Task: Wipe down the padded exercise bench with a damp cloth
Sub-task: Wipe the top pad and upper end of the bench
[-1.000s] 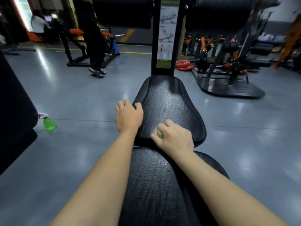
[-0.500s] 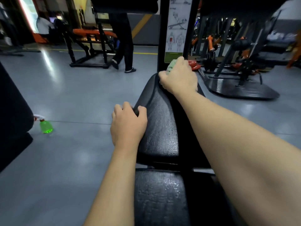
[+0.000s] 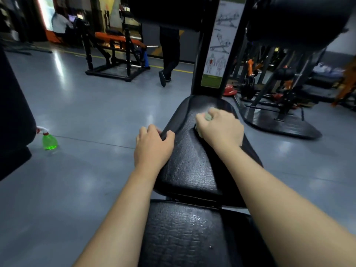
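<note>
The black padded bench runs away from me in two parts: a seat pad [image 3: 190, 166] ahead and a longer pad [image 3: 185, 236] close under my arms. My right hand [image 3: 221, 129] grips a bunched pale green cloth [image 3: 208, 116] and presses it on the seat pad's upper middle. Most of the cloth is hidden under the fingers. My left hand [image 3: 153, 147] holds the seat pad's left edge, fingers curled over the rim. The pad's textured surface glistens with wet spots.
A green spray bottle [image 3: 49, 141] stands on the grey floor at left, beside a dark padded machine part [image 3: 13, 120]. The bench's upright post with an exercise chart [image 3: 217, 53] rises just beyond the seat. A person [image 3: 169, 53] walks behind; other gym machines stand at the right.
My right hand with the cloth went from the near end of the seat pad to its far end, then came back toward me to the upper middle. My left hand has kept its hold.
</note>
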{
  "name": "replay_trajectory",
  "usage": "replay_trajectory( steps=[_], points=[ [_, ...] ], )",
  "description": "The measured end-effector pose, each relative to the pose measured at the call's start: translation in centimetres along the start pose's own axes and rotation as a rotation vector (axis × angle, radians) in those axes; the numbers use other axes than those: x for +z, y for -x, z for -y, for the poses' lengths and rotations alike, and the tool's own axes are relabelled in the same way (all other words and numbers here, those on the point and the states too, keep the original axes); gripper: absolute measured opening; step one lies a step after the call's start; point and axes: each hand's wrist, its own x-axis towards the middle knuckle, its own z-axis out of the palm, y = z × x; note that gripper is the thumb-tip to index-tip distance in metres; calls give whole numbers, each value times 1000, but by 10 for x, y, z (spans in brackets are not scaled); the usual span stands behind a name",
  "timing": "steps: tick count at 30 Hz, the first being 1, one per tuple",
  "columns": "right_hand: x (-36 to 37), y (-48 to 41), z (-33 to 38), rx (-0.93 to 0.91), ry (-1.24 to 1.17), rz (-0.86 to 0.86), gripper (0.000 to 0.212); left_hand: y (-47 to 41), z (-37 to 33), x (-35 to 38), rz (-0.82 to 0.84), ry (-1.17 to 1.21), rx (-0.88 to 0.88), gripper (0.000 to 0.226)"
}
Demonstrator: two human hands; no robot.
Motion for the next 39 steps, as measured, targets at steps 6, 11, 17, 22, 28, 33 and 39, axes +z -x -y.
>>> replay_trajectory(
  steps=[6,11,17,22,28,33,39],
  points=[
    [-13,103,-25,-51,84,3,35,8,5,-8,24,31,16,39],
    [-5,67,-23,-217,120,0,33,12,9,-6,13,-15,59,42],
    [19,-52,-7,-82,107,-67,47,7,8,-1,-34,-49,112,35],
    [32,-115,11,0,42,-97,50,6,3,5,-65,-137,118,35],
    [30,-103,7,-79,93,-91,43,5,3,5,-54,-119,125,34],
    [3,14,-4,-123,75,8,37,11,0,-2,-20,-116,119,36],
    [-8,155,-23,-262,21,-101,27,23,-1,-6,-26,-120,116,38]
  ],
)
